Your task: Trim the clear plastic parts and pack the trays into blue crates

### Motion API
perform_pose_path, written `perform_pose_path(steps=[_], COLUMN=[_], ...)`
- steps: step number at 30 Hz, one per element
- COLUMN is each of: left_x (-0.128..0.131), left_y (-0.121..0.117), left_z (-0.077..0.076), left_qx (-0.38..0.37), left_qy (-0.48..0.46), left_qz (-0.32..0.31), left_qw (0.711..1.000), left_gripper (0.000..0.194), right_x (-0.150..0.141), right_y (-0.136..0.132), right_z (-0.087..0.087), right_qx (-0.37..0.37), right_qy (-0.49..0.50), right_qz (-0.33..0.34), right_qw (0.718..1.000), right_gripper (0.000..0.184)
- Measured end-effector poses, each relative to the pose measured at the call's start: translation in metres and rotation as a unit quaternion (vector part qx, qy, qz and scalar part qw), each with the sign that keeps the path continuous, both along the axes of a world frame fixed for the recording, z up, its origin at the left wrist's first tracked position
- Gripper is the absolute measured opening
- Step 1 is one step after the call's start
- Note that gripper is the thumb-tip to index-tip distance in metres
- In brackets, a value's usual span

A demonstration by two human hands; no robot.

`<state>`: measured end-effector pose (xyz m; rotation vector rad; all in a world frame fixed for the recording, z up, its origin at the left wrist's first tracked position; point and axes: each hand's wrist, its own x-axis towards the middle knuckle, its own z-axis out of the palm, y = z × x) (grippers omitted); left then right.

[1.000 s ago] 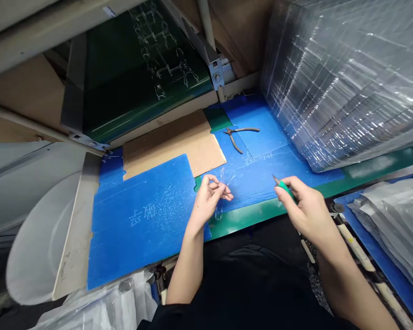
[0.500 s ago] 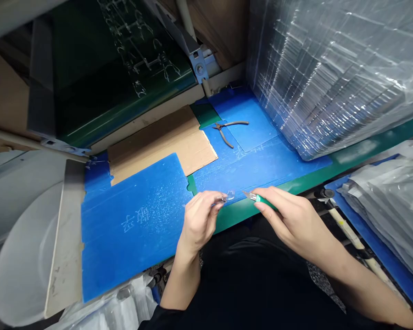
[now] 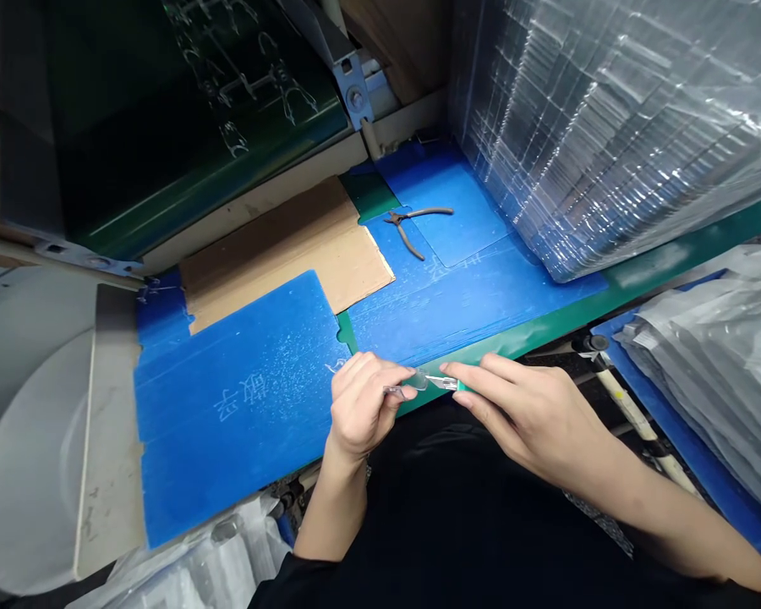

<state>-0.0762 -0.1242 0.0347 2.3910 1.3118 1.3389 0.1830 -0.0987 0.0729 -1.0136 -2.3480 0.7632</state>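
My left hand (image 3: 363,406) is closed around a small clear plastic part (image 3: 418,381), whose curved end sticks out past the fingertips toward the right. My right hand (image 3: 526,414) grips a craft knife (image 3: 445,383) with a green handle and a pointed metal blade. The blade tip meets or nearly meets the edge of the clear part; actual contact is too small to tell. Both hands are held over the near edge of the bench, in front of the body. Fingers hide most of the knife handle and much of the clear part.
Pliers (image 3: 412,227) lie spread on blue sheets (image 3: 412,313) beside a cardboard piece (image 3: 279,245). A green conveyor belt (image 3: 196,178) carries clear parts at the back left. Film-wrapped clear trays (image 3: 609,144) stand at right. Grey bags (image 3: 729,364) lie at lower right.
My right hand has come left with the knife, bringing its blade up to the clear part. My left hand has turned and closed more tightly around that part. The camera view has shifted somewhat.
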Motion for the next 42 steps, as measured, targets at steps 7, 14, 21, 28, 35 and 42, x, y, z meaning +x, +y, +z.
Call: perform_pose_path(steps=[7, 14, 21, 28, 35, 42], left_x=[0.001, 0.014, 0.031, 0.033, 0.037, 0.040], left_y=[-0.001, -0.007, -0.016, -0.014, -0.013, -0.015], left_z=[0.002, 0.003, -0.014, -0.009, -0.003, -0.004], left_qx=[0.000, -0.136, -0.250, -0.236, -0.234, -0.228], left_qy=[0.002, -0.148, -0.323, -0.290, -0.273, -0.278], left_qz=[-0.014, -0.081, -0.119, -0.120, -0.140, -0.142], left_qw=[1.000, 0.976, 0.905, 0.920, 0.923, 0.922], left_gripper=[0.017, 0.024, 0.048, 0.052, 0.053, 0.052], right_x=[0.001, 0.001, -0.011, -0.005, 0.007, 0.009], right_y=[0.005, 0.016, 0.004, -0.002, -0.003, -0.007], right_z=[-0.006, -0.012, -0.015, -0.014, -0.003, 0.000], right_qx=[0.012, -0.037, -0.010, 0.044, 0.039, 0.014], right_qy=[-0.024, 0.029, 0.131, 0.111, 0.086, 0.107], right_qz=[-0.036, -0.042, 0.064, 0.062, 0.078, 0.063], right_qw=[0.999, 0.998, 0.989, 0.991, 0.992, 0.992], right_gripper=[0.033, 0.037, 0.036, 0.042, 0.041, 0.043])
